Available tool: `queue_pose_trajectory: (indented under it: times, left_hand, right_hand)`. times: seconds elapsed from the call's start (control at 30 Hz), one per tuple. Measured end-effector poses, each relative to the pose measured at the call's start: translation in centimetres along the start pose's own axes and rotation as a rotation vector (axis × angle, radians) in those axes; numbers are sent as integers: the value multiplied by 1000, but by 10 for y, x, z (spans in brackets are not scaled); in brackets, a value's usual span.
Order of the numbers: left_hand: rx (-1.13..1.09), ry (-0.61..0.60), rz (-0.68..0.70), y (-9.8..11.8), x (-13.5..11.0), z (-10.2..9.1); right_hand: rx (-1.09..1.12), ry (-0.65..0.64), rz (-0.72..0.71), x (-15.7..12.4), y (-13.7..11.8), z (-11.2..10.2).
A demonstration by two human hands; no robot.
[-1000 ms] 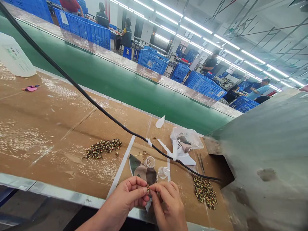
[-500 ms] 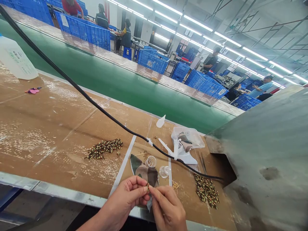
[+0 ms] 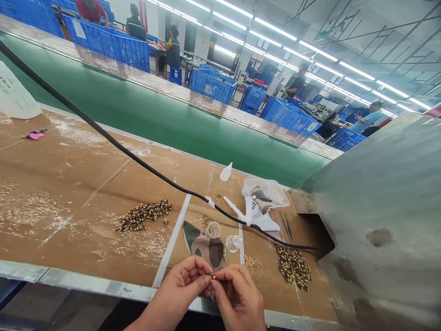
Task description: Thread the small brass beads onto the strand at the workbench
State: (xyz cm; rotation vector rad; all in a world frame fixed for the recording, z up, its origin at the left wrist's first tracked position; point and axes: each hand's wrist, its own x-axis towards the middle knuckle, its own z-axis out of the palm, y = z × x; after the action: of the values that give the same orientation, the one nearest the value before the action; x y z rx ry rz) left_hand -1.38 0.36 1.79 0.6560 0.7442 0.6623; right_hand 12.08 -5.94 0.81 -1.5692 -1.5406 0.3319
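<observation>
The left hand (image 3: 179,287) and right hand (image 3: 239,296) meet low at the table's edge, fingertips pressed together, both pinching a tiny bead piece (image 3: 212,276). Those fingers hide most of it, so I can't make out its shape. The hands sit slightly lower than a moment ago, covering the bottom of a mottled cloth (image 3: 206,248). Loose beads (image 3: 248,261) lie just right of them.

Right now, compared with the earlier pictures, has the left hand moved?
Yes: the left hand has shifted slightly toward the person, sitting lower in view relative to the small clear cup on the table.
</observation>
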Motion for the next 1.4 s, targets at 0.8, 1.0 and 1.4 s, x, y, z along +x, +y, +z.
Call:
queue_pose_trajectory:
  times: [0.8,1.0,1.4]
  left_hand:
    - [129,-114,-2,-2,2,-1]
    - [140,-87,2,2,1,2]
    - [153,-4,1,2,0,6]
  right_hand:
    - [-87,55,-20,-9,6,-6]
    - [58,-3,121,-8,8,-5]
    - [15,-102,93,-8,14,-7]
